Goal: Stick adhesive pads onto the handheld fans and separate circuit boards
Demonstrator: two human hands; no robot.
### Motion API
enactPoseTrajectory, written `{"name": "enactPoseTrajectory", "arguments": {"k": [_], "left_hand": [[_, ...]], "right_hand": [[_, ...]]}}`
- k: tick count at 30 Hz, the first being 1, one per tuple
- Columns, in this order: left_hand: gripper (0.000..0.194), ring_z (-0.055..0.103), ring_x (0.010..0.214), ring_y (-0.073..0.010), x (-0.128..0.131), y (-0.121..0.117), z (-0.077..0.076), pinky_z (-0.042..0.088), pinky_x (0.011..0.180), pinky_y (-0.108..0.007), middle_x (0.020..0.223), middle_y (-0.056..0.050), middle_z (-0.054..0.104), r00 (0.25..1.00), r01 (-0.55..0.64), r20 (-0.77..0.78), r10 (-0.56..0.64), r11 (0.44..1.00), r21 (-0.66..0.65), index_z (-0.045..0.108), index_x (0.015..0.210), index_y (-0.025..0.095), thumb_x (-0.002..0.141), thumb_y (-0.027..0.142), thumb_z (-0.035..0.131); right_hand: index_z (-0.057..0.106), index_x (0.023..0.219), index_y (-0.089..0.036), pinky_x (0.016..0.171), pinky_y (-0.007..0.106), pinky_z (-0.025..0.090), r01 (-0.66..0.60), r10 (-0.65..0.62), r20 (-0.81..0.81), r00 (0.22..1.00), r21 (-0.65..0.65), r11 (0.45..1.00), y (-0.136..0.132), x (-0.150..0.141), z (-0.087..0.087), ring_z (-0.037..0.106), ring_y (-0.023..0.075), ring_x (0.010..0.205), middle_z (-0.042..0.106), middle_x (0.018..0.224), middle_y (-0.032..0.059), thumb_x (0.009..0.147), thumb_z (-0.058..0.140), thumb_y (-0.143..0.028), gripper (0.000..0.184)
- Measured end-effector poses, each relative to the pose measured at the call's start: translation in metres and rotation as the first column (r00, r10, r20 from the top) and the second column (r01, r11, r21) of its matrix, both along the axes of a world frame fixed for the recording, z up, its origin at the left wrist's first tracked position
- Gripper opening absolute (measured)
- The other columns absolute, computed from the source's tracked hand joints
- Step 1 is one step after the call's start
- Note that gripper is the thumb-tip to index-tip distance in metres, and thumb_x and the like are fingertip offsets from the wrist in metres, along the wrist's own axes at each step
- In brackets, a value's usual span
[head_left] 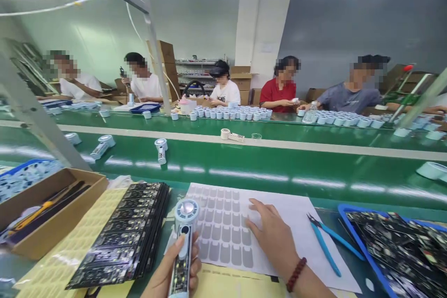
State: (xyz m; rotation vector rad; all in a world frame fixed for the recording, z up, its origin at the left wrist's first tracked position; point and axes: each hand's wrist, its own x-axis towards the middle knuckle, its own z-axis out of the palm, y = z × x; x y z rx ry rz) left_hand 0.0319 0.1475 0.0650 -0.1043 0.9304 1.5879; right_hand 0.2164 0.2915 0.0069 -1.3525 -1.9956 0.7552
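Left hand (165, 265) is holding light-blue device (182, 260), round head up, board exposed, over the tabletop's (328, 210) near edge; fingers are clamping its handle. Right hand (274, 230) is hovering over white sheet (296, 209), fingers apart, beside grey stickers (225, 237); can't tell contact. Cutters (324, 247) are straddling sheet's right edge.

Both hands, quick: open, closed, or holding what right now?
Left hand: closed around the light-blue handheld device.
Right hand: open, nothing visible in its grasp, at the sheet of grey stickers; contact can't be told.
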Motion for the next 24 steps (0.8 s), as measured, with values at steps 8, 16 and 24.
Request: {"name": "enactPoseTrajectory", "arguments": {"k": [8,16,24], "left_hand": [[0.018,0.049,0.042,-0.0041,0.005,0.011,0.014,0.043,0.037,-0.013,0.066,-0.001,0.058,0.996,-0.035,0.076,0.037,0.999,-0.026,0.060,0.089,0.008,0.098,0.019,0.049],[0.014,0.057,0.043,-0.0070,0.016,0.022,0.032,0.052,0.042,-0.016,0.065,-0.002,0.059,0.975,-0.082,0.190,0.110,0.985,-0.150,0.060,0.090,0.008,0.097,0.013,0.049],[0.013,0.058,0.044,-0.0074,0.016,0.026,0.026,0.052,0.043,-0.016,0.064,0.000,0.057,0.983,-0.092,0.144,0.117,0.982,-0.167,0.056,0.081,0.013,0.094,0.011,0.055]], "right_hand": [[0.062,0.101,-0.025,0.080,0.041,0.052,-0.040,0.028,-0.134,0.991,-0.086,0.995,-0.001,0.000,0.007,0.068,0.0250,0.082,0.070,0.085,0.0029,0.079,0.051,-0.040,0.029],[0.058,0.109,-0.023,0.058,0.025,0.047,-0.353,0.002,-0.650,0.760,-0.410,0.841,-0.086,-0.029,0.066,0.060,0.0120,0.058,0.070,0.080,-0.0037,0.068,0.079,-0.035,0.047],[0.063,0.091,-0.024,0.079,0.036,0.058,-0.330,-0.048,-0.637,0.769,-0.461,0.824,-0.106,-0.051,0.079,0.073,0.0224,0.074,0.074,0.069,-0.0026,0.061,0.078,-0.025,0.034]]}}
